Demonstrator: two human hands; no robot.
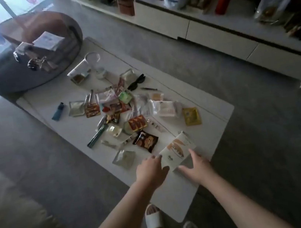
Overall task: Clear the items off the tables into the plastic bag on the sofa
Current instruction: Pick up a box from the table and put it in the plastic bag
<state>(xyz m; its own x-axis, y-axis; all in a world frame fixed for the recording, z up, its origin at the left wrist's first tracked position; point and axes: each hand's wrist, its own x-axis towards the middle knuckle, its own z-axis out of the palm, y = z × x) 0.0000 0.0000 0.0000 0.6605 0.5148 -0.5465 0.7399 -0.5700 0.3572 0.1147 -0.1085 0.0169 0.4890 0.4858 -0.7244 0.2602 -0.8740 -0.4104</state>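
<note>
1. Grey floor surrounds a long white coffee table (67, 133), and a round dark table (27, 53) stands at its far end; only the head view is given. A pale sofa edge (7, 201) lies well to the left of the left hand (149, 170). The plastic bag is not in view.

2. Both hands reach over the near end of the white table and flank a white snack packet (177, 148) printed with an orange picture. The left hand sits at the packet's left edge, fingers fairly straight and touching it, thumb underneath or alongside; I cannot tell which.

3. The right hand (193, 165) is spread, fingers at the packet's right edge. With a hand on each side, this looks like the start of a two-handed lift of a wide, floppy item.

4. Just beyond the left hand lie a clear wrapper (124, 158) and a dark snack bag (145, 140). Further off sits a loose heap of sachets, with a yellow packet (191, 116) beyond the right hand and black sunglasses (137, 81) far out.

5. Most items remain on the tables, so the task seems barely begun.
</note>
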